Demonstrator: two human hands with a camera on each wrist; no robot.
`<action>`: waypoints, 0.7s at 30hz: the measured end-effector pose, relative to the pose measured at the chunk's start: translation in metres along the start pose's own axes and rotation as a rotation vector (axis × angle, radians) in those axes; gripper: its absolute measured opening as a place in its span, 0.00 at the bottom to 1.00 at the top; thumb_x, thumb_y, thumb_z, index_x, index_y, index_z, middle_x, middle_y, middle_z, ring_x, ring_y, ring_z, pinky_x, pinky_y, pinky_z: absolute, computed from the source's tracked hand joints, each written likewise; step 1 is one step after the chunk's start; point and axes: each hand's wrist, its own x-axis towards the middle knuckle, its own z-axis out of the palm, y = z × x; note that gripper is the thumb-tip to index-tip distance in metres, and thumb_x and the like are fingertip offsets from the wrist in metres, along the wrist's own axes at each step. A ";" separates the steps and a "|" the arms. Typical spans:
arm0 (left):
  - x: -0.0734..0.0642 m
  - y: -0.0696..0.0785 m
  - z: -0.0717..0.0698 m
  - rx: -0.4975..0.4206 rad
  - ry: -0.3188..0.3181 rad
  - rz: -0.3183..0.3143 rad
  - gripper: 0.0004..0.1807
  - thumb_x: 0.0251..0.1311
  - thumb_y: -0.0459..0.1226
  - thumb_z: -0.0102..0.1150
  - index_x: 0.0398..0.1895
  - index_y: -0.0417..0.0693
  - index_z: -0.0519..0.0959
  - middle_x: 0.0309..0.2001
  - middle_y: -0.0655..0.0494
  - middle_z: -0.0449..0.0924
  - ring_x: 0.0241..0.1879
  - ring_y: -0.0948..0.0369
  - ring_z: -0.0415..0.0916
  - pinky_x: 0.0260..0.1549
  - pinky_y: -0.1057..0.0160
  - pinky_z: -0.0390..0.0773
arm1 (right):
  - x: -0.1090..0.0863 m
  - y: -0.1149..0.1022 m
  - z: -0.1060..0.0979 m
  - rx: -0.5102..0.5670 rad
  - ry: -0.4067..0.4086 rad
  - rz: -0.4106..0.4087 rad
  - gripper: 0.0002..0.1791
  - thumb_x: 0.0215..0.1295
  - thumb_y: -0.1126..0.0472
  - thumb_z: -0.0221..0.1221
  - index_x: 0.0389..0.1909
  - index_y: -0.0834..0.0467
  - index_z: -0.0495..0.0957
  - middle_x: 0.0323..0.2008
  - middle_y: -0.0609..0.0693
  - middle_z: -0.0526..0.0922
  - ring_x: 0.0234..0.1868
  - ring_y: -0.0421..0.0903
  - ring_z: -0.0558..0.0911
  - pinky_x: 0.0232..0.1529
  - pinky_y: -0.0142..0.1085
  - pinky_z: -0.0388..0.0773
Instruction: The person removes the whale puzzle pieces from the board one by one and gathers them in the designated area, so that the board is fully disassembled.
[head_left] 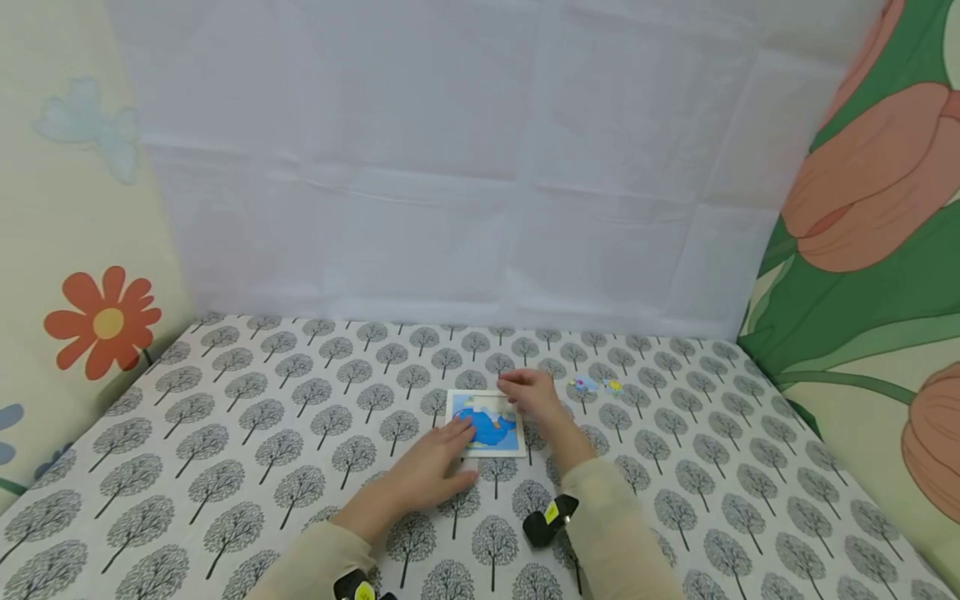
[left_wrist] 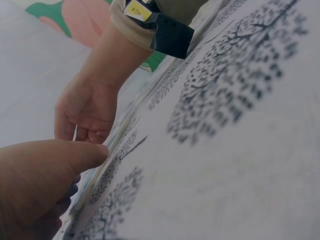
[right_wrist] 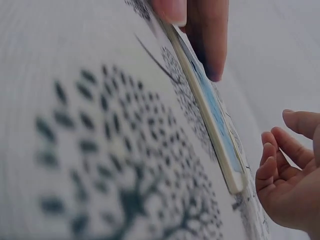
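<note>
A white-framed puzzle board (head_left: 486,452) with a blue whale picture (head_left: 491,427) lies flat on the tree-patterned cloth. A pale patch without blue shows in its upper part. My left hand (head_left: 427,467) rests its fingers on the board's left side, the thumb (right_wrist: 171,11) apart near the frame's front edge. Over the upper right corner is my right hand (head_left: 536,402); in the right wrist view its fingers (right_wrist: 280,155) curl loosely, the thumb stands apart, and nothing shows between them. Small colourful puzzle pieces (head_left: 596,385) lie right of the board.
The patterned cloth (head_left: 285,417) covers the whole table. A white sheet (head_left: 420,167) hangs behind it, with flower-printed walls at the left and right (head_left: 847,250). Dark wrist-worn cameras (head_left: 550,522) sit by both sleeves.
</note>
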 end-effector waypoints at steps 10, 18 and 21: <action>-0.001 -0.003 0.001 -0.013 -0.009 0.003 0.32 0.54 0.44 0.52 0.57 0.31 0.61 0.61 0.40 0.54 0.60 0.47 0.50 0.56 0.49 0.50 | 0.000 0.000 0.017 0.034 -0.047 0.009 0.12 0.53 0.61 0.58 0.38 0.62 0.77 0.30 0.50 0.77 0.27 0.42 0.73 0.24 0.29 0.72; -0.003 -0.002 0.000 -0.029 -0.011 0.008 0.32 0.54 0.44 0.53 0.56 0.30 0.62 0.60 0.39 0.55 0.60 0.47 0.50 0.56 0.48 0.51 | 0.002 0.003 0.024 -0.018 -0.045 0.023 0.11 0.53 0.60 0.58 0.37 0.60 0.77 0.32 0.49 0.77 0.31 0.44 0.74 0.29 0.32 0.73; -0.004 -0.002 0.000 -0.033 -0.017 0.008 0.32 0.54 0.44 0.53 0.56 0.31 0.62 0.61 0.40 0.54 0.60 0.47 0.49 0.56 0.49 0.50 | 0.002 0.003 0.026 -0.057 -0.031 0.060 0.10 0.53 0.59 0.58 0.36 0.57 0.77 0.33 0.48 0.76 0.33 0.43 0.74 0.35 0.33 0.73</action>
